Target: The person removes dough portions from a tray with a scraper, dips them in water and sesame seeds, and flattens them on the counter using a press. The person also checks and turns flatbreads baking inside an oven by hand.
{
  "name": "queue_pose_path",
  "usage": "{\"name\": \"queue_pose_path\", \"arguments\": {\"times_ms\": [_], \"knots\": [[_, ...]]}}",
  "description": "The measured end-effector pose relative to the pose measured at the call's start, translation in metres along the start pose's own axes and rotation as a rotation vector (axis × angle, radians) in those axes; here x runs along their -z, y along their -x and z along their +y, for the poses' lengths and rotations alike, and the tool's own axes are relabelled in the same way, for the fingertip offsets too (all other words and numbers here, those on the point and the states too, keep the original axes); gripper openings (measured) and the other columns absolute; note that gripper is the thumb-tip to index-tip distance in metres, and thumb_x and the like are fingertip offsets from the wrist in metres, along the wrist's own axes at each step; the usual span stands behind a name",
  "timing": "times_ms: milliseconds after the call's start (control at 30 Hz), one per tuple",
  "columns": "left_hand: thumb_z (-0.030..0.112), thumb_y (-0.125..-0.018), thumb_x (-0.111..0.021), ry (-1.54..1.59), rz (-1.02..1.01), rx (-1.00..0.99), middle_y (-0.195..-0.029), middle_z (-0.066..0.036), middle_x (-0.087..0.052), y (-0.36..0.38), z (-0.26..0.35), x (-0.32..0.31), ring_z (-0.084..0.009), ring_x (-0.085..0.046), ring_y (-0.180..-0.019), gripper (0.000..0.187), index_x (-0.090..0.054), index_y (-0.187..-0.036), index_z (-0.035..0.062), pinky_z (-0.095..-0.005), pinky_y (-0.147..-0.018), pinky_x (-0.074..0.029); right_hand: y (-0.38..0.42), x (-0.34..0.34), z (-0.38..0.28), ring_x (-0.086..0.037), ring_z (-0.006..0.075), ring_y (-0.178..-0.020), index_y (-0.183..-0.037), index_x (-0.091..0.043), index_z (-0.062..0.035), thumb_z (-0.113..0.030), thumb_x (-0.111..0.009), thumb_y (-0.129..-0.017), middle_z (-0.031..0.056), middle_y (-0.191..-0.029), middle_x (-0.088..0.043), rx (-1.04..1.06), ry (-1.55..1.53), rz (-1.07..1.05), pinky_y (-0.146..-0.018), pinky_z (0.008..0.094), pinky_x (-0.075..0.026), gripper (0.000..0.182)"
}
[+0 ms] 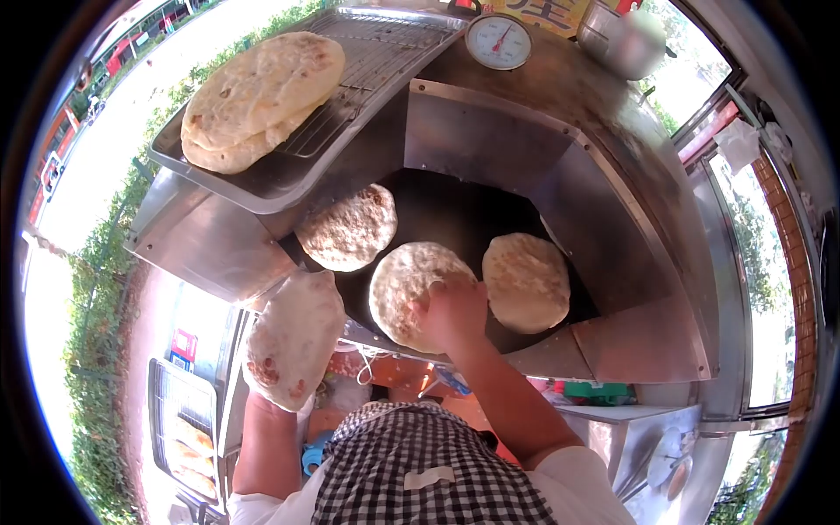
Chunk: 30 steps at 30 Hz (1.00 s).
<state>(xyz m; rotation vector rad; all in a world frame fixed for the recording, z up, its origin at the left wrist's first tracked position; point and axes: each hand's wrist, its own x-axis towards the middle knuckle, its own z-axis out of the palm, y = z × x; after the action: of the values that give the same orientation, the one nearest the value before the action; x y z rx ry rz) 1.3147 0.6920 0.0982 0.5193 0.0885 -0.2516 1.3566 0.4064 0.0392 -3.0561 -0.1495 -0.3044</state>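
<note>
A pale flatbread point(296, 337) with a few brown spots hangs over my left hand, whose fingers are hidden beneath it; only the wrist and forearm show below. My right hand point(457, 313) is on the right part of the middle flatbread point(398, 293), its fingers bent and closed against the bread. That bread lies on the dark griddle point(464, 201). Behind it to the left is a browner flatbread point(350, 229), leaning near the griddle wall. To the right of my right hand lies another lightly browned flatbread point(527, 282).
Stacked flatbreads point(262, 96) rest on a wire rack in a metal tray point(262, 199) at the upper left. Metal walls point(490, 131) surround the griddle. A round dial gauge point(498, 42) and a metal pot point(599, 31) stand behind. A lower-left tray point(159, 394) holds baked pieces.
</note>
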Motion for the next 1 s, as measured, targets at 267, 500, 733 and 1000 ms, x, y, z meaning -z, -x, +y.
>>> {"name": "queue_pose_path", "arguments": {"times_ms": [267,500,733,1000], "knots": [[0.03,-0.103,-0.069,0.086,0.059,0.044,-0.154,-0.014,-0.059,-0.001,-0.004,0.002,-0.0296,-0.061,-0.137,0.059,-0.054,-0.153,0.0043,-0.0415,-0.113,-0.055,-0.001,-0.003,0.007,-0.07,0.0273,-0.097,-0.083,-0.076,-0.0113,-0.038,-0.079,-0.088,0.0072,-0.088,-0.074,0.023,-0.052,0.047,-0.091,0.0518,-0.048,0.027],[0.03,-0.105,-0.067,0.07,-0.008,0.051,-0.152,-0.014,-0.061,-0.006,-0.005,0.002,-0.0294,-0.062,-0.137,0.056,-0.055,-0.153,0.0053,-0.0425,-0.114,-0.054,-0.009,0.004,0.008,-0.071,0.0303,-0.092,-0.081,-0.075,-0.0108,-0.03,-0.076,-0.09,0.0081,-0.085,-0.075,-0.014,-0.12,0.032,-0.087,0.0494,-0.049,0.021],[0.03,-0.106,-0.065,0.08,0.042,0.06,-0.155,-0.015,-0.058,-0.01,-0.006,0.012,-0.0301,-0.06,-0.138,0.056,-0.053,-0.154,0.0049,-0.0428,-0.115,-0.053,0.003,0.062,0.002,-0.071,0.03,-0.08,-0.086,-0.073,-0.0038,-0.024,-0.083,-0.09,0.0125,-0.085,-0.073,-0.004,-0.655,0.027,-0.072,0.0424,-0.054,0.023],[0.02,-0.11,-0.054,0.107,-0.006,0.071,-0.156,-0.016,-0.057,-0.018,-0.014,0.016,-0.0326,-0.06,-0.139,0.049,-0.05,-0.156,0.0035,-0.0458,-0.115,-0.052,0.021,0.089,0.025,-0.075,0.0248,-0.087,-0.104,-0.074,-0.0011,-0.016,-0.08,-0.097,0.0134,-0.095,-0.075,-0.05,-1.038,0.085,-0.077,0.0339,-0.058,0.017]]}}
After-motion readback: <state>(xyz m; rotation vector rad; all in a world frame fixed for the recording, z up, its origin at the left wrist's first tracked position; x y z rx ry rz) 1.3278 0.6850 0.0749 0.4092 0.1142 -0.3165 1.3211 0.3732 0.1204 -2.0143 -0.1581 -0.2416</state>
